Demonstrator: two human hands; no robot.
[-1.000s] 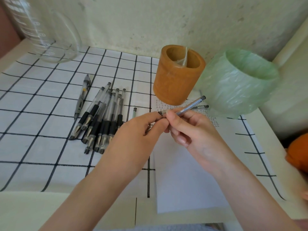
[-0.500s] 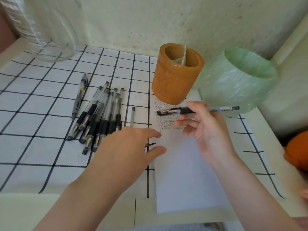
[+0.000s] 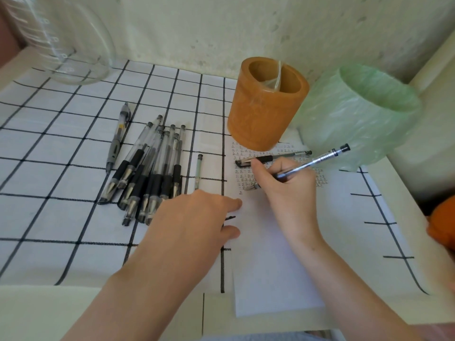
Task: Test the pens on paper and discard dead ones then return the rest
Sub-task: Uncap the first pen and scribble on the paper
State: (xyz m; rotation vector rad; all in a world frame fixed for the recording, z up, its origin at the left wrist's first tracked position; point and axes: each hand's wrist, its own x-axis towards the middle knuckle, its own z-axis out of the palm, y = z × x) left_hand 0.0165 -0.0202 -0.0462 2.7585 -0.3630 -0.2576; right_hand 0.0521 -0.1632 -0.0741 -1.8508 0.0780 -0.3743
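My right hand (image 3: 285, 190) grips a clear pen (image 3: 317, 160) in a writing hold, its tip down on the white paper (image 3: 266, 262) among rows of small written marks. My left hand (image 3: 194, 225) rests flat with straight fingers at the paper's left edge. Another pen (image 3: 278, 156) with its black cap lies on the paper just beyond my right hand. A bunch of several black-gripped pens (image 3: 150, 173) lies on the checked cloth to the left. The orange pen holder (image 3: 266, 104) and a green-lined bin (image 3: 359, 114) stand at the back.
A single grey pen (image 3: 118, 137) lies left of the bunch, and a thin refill (image 3: 198, 171) lies right of it. A large glass jar (image 3: 61, 38) stands at the back left. An orange object (image 3: 442, 225) sits at the right edge. The wall is close behind.
My hands parted after pulling at the pen together. The left hand dropped flat beside the paper; the right turned the pen and brought its tip down to the sheet.
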